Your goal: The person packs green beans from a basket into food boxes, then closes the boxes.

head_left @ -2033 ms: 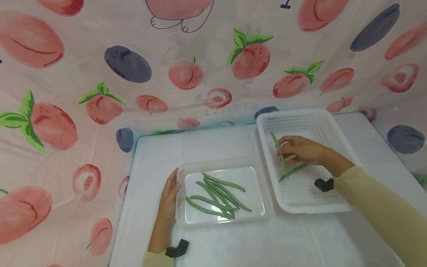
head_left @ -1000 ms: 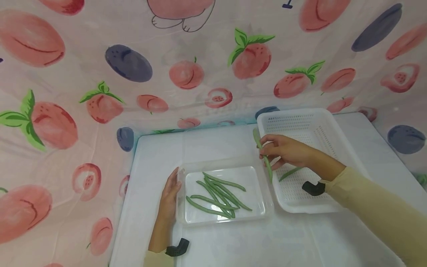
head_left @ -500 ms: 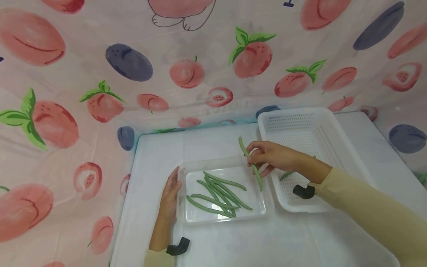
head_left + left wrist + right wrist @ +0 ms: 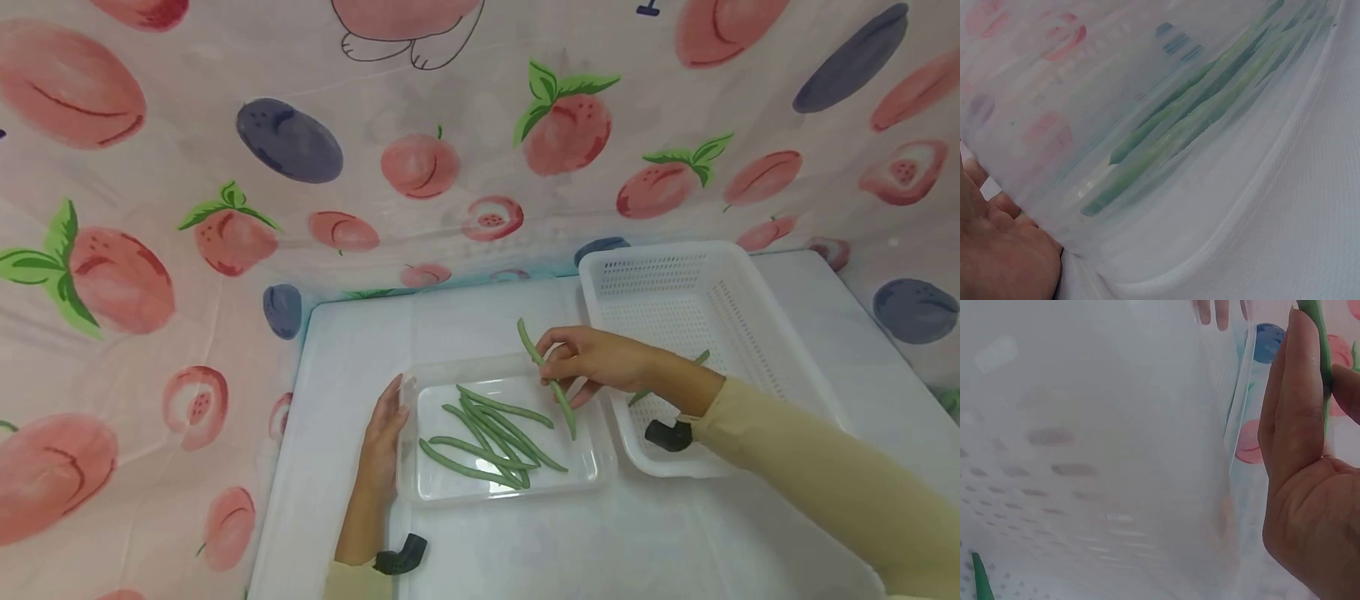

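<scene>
In the head view, my right hand (image 4: 581,360) pinches a green bean (image 4: 558,396) between thumb and fingers, over the right part of a clear plastic container (image 4: 600,446). The same held green bean (image 4: 1326,369) runs along the fingers in the right wrist view. Several green beans (image 4: 495,429) lie loosely crossed on the container's floor. My left hand (image 4: 384,425) rests against the container's left wall, its fingers extended along the side. In the left wrist view, that hand (image 4: 1007,250) is beside the translucent wall, with beans showing through it.
A white perforated basket (image 4: 742,292) stands to the right of the container, with a green bean (image 4: 702,357) in it, partly hidden by the right forearm. Both sit on a white-covered table (image 4: 360,333). A fruit-print cloth (image 4: 450,100) hangs behind.
My right hand has lifted a green bean out of the white basket and carried it left over the clear container. One bean stays in the basket. The left hand has stayed put.
</scene>
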The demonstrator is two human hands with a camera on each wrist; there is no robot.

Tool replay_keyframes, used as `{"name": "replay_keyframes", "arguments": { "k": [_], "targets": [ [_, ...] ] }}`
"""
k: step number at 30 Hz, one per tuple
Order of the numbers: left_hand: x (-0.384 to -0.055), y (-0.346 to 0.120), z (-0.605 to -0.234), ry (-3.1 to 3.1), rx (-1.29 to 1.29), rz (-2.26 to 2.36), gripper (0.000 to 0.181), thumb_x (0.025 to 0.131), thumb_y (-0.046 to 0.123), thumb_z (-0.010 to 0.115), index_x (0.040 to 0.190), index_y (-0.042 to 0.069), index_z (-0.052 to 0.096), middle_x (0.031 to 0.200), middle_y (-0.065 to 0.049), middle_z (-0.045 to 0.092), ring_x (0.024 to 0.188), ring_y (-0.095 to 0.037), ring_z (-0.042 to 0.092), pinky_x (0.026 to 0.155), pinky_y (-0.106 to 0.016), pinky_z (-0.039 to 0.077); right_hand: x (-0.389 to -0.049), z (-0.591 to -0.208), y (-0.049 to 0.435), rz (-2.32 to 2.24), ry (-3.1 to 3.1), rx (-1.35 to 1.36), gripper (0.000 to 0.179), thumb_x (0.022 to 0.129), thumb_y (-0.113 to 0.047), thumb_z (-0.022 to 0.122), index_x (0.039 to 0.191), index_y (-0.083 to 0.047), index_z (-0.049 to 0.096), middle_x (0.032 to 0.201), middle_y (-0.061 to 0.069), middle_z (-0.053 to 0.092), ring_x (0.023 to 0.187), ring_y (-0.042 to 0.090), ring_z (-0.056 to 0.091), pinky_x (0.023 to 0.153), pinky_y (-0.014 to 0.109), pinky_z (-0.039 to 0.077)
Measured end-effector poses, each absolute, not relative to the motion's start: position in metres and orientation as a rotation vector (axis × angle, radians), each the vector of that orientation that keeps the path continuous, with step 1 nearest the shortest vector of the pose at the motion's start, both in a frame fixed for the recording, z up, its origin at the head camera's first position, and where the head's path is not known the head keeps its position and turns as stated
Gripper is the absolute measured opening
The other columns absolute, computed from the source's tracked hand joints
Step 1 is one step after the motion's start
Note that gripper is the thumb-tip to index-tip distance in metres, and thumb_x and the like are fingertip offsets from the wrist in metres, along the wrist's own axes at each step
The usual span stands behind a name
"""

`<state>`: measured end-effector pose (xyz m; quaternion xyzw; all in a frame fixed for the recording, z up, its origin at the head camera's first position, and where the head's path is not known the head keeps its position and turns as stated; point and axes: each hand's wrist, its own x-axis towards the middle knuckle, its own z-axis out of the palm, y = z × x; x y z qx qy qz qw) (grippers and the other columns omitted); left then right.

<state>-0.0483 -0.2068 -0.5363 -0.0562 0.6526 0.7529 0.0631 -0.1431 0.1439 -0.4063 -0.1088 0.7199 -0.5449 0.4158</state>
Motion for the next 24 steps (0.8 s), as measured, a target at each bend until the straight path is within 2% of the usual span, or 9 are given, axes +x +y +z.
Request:
{"name": "replay_keyframes", "arguments": {
  "k": [9, 18, 24],
  "targets": [
    [-0.048, -0.206, -0.536, 1.963, -0.187, 2.280, 0.051, 0.108, 0.022, 0.045, 0.156, 0.036, 0.037, 0.165, 0.017, 0.031, 0.156, -0.013, 0.025, 0.125, -0.050, 0.025, -0.140, -0.405, 0.135, -1.357, 1.789, -0.292, 0.033, 0.100, -0.018, 0.065, 0.127, -0.007, 0.050, 0.105, 0.010, 0.071, 0.087, 0.023, 0.070, 0.071, 0.044, 0.064],
    [-0.048, -0.206, -0.536, 1.984, -0.195, 2.265, 0.050, 0.108, 0.023, 0.045, 0.156, 0.035, 0.037, 0.166, 0.014, 0.030, 0.157, -0.015, 0.024, 0.125, -0.051, 0.026, -0.140, -0.408, 0.131, -1.355, 1.765, -0.310, 0.033, 0.100, -0.019, 0.067, 0.126, -0.006, 0.050, 0.104, 0.009, 0.070, 0.094, 0.032, 0.070, 0.071, 0.044, 0.064],
    [-0.048, -0.207, -0.536, 1.992, -0.202, 2.259, 0.050, 0.108, 0.023, 0.046, 0.156, 0.035, 0.038, 0.166, 0.014, 0.030, 0.157, -0.016, 0.024, 0.124, -0.051, 0.026, -0.139, -0.409, 0.129, -1.346, 1.770, -0.300, 0.043, 0.098, -0.021, 0.069, 0.130, -0.002, 0.048, 0.104, 0.010, 0.070, 0.091, 0.026, 0.068, 0.071, 0.044, 0.064]
  ]
}}
